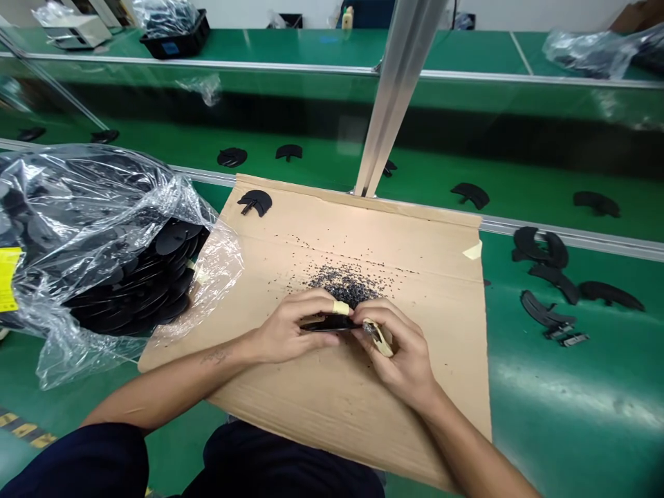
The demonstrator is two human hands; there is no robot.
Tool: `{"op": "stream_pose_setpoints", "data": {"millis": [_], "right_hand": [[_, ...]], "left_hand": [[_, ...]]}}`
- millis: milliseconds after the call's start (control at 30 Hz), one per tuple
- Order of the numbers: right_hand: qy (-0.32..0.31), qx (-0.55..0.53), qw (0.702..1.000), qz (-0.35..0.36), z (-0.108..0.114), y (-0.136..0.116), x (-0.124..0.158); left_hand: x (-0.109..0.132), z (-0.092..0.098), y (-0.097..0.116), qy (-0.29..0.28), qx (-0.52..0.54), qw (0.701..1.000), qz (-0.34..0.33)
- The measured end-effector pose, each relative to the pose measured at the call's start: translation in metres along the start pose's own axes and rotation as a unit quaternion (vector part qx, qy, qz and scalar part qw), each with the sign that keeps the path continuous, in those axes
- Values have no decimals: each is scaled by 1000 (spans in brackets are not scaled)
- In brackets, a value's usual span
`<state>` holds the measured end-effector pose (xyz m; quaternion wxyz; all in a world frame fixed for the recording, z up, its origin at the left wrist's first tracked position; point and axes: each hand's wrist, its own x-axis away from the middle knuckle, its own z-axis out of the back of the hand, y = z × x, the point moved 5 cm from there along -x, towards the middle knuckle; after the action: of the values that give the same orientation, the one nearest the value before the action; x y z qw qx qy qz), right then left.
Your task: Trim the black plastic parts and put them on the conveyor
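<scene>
Plainly black, the held piece (328, 324) looks thin

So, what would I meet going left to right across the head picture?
Clear plastic bag, left hand, right hand, piece of pale tape, cluster of black curved parts.

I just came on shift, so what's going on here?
The person's left hand holds a flat black piece over a sheet of cardboard, on the near side of a scatter of tiny dark bits. The right hand, at the piece's right end, holds a shiny-ended item I can't identify. To the left, a clear plastic bag holds black discs; a curved black part lies near the cardboard's far left corner.
</scene>
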<state>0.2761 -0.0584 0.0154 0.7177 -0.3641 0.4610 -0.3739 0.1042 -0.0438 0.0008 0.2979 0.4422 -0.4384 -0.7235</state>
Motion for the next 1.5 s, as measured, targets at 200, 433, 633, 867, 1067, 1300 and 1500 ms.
{"op": "stream_pose_setpoints", "data": {"millis": [200, 433, 633, 867, 1067, 1300, 1500], "right_hand": [[-20, 4, 1000, 22, -2, -3, 3], [-82, -22, 996, 23, -8, -3, 2], [-64, -23, 998, 8, -7, -3, 2], [21, 37, 999, 15, 6, 0, -3], [28, 52, 998, 23, 6, -2, -1], [31, 96, 994, 32, 10, 0, -2], [-12, 239, 968, 72, 12, 6, -3]], "left_hand": [[1, 2, -20, -24, 178, 966, 185], [-4, 2, -12, -144, 225, 938, 222], [-4, 5, -10, -132, 191, 953, 193], [1, 3, -2, -9, 53, 997, 58], [1, 0, 7, -9, -53, 999, 1], [0, 9, 4, 48, -63, 997, -17], [-2, 12, 6, 47, -77, 995, -43]]}}
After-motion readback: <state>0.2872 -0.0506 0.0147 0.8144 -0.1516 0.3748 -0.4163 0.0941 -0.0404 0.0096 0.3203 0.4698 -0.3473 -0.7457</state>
